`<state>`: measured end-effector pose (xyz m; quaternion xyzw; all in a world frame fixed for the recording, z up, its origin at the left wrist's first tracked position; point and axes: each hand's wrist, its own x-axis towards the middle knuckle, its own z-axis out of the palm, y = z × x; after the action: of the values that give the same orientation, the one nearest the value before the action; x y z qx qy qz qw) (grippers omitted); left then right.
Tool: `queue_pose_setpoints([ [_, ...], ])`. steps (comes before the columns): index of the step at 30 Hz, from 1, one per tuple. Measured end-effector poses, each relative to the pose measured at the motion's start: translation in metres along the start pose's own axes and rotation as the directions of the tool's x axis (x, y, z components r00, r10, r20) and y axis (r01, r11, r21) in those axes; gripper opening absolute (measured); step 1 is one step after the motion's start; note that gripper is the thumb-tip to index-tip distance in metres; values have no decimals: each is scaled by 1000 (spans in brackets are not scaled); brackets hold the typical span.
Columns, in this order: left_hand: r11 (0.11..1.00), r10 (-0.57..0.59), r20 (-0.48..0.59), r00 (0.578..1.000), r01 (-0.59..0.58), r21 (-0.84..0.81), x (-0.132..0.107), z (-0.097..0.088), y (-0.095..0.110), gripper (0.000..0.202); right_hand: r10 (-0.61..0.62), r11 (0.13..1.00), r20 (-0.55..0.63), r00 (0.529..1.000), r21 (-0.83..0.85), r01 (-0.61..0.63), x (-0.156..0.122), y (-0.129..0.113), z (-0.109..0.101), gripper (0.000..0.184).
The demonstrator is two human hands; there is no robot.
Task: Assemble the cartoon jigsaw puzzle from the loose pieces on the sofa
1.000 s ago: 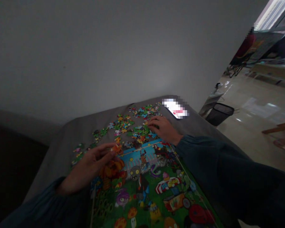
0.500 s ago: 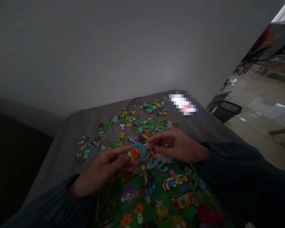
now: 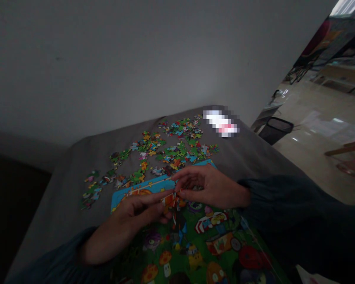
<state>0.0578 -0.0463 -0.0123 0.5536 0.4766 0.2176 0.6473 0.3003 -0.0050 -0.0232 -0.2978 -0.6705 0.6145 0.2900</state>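
My left hand (image 3: 133, 219) is closed on an orange-and-white jigsaw piece (image 3: 167, 199), with its index finger stretched toward the right hand. The fingertips of my right hand (image 3: 213, 187) pinch a small, thin puzzle piece (image 3: 176, 197), seen nearly edge-on, against the left fingertips. Fingers partly hide both pieces. Under my hands lies a picture board (image 3: 162, 184) with a blue top border and cartoon plants and characters on green.
Loose jigsaw pieces (image 3: 180, 150) spread across the grey cloth-covered table (image 3: 68, 185) beyond the board. A bright, pixelated object (image 3: 220, 123) lies at the far right corner. Behind stands a pale wall (image 3: 136, 59). A dark-framed chair (image 3: 276, 129) is on the floor to the right.
The board's blue top border now shows beyond my hands, where it did not before. Both hands stay close together at the pieces. The whole view has shifted slightly.
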Motion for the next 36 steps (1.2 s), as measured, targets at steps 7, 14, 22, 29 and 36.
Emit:
queue_pose_setpoints([
  [7,1000,2,-29,1000,-2,5,-1,4,3,35,-27,999,-36,999,-36,26,-1,-1,-1,35],
  [14,1000,-18,-2,1000,18,8,-1,6,2,39,-26,996,-23,999,86,28,-1,1,3,27],
  [22,998,-33,-57,998,30,-56,1,3,0,42,3,988,10,1000,153,-5,1,2,1,32],
  [29,999,22,-155,988,-14,49,2,3,8,47,70,954,57,996,287,-83,2,2,-1,24],
  [36,940,133,-491,861,47,338,-13,-67,9,38,44,971,13,999,235,-46,0,2,-2,18],
])
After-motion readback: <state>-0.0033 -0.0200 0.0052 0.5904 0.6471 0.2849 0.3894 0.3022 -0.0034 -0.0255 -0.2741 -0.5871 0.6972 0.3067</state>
